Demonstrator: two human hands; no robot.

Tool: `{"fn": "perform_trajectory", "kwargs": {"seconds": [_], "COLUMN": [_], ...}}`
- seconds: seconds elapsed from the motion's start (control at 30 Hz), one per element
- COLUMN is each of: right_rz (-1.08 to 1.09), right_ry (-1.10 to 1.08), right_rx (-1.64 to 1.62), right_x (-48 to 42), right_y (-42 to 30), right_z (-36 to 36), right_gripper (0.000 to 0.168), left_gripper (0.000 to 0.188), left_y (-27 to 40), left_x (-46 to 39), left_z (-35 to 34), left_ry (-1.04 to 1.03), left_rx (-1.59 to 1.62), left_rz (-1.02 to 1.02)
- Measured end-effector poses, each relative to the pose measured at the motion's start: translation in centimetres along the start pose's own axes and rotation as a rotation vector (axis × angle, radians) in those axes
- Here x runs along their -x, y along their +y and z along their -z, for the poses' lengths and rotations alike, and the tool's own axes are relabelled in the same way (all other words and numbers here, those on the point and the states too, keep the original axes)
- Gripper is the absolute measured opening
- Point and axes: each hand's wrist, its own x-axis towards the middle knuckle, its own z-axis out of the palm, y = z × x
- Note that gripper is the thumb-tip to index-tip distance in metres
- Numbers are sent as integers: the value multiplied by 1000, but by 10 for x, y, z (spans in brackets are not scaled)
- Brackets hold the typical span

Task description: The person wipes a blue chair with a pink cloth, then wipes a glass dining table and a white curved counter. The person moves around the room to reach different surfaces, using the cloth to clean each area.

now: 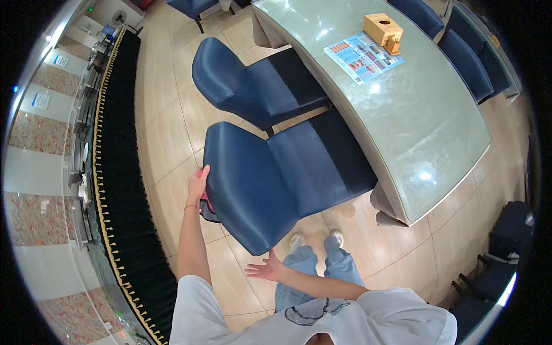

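Observation:
A dark blue upholstered chair (246,181) stands before me, its back towards me and its seat partly under the table's edge. At the left edge of the backrest, my left hand (199,184) grips a pink and dark cloth-like item (208,212), mostly hidden behind the backrest. My right hand (266,268) is beside the lower corner of the backrest, fingers spread, thumb up near the corner; it holds nothing. Whether the thumb touches the chair, I cannot tell.
A second blue chair (224,77) stands beyond. The long table (431,142) bears a wooden tissue box (381,29) and a printed sheet (362,60). On the left runs a counter with a dark gold-trimmed skirt (123,129). More dark chairs (509,228) are at the lower right.

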Motion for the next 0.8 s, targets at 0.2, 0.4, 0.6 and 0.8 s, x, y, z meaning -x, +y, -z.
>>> {"fn": "perform_trajectory", "kwargs": {"seconds": [0.2,0.4,0.6,0.8], "right_rz": [183,306,267,264], "right_ry": [-206,-99,-52,7], "right_rx": [-193,-347,-397,-334], "right_x": [-10,21,36,52], "right_y": [3,-11,-27,-43], "right_z": [-23,-46,-30,-18], "right_gripper": [76,66,69,75], "left_gripper": [70,66,71,70], "left_y": [8,3,21,25], "left_x": [1,6,16,20], "left_z": [-9,-14,-26,-38], "left_ry": [-49,-7,-38,-36], "left_rx": [71,0,48,43], "left_rz": [-35,-82,-71,-74]}}
